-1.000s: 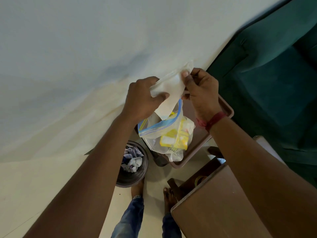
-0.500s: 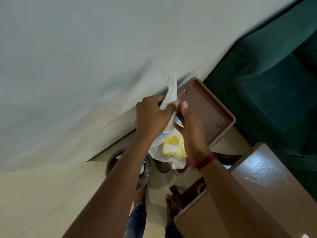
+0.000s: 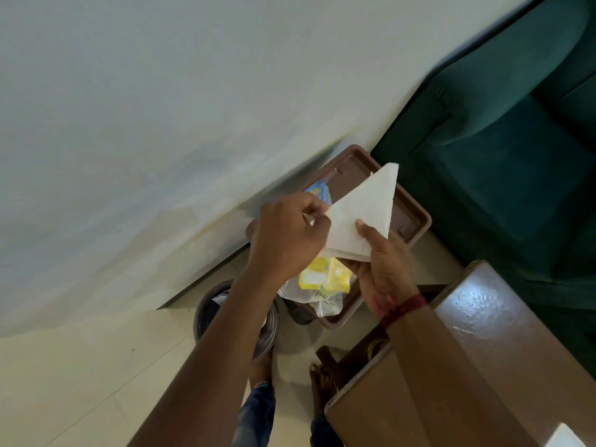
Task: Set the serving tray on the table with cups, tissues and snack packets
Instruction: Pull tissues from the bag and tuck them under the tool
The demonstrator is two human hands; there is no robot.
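Since a moment before, both hands, left (image 3: 287,233) and right (image 3: 383,269), had flattened the tissue (image 3: 361,217) into a triangle, each grip pinching it above the tray (image 3: 416,221); tissue likely ready for placing.

On the tray (image 3: 416,217) lies the packet bag (image 3: 322,285); the bin (image 3: 206,311) stands left of the tray, the tabletop (image 3: 483,333) right, the sofa (image 3: 503,156) behind.

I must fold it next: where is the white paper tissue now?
The white triangular paper tissue is held between both hands, left hand and right hand, above the brown plastic tray.
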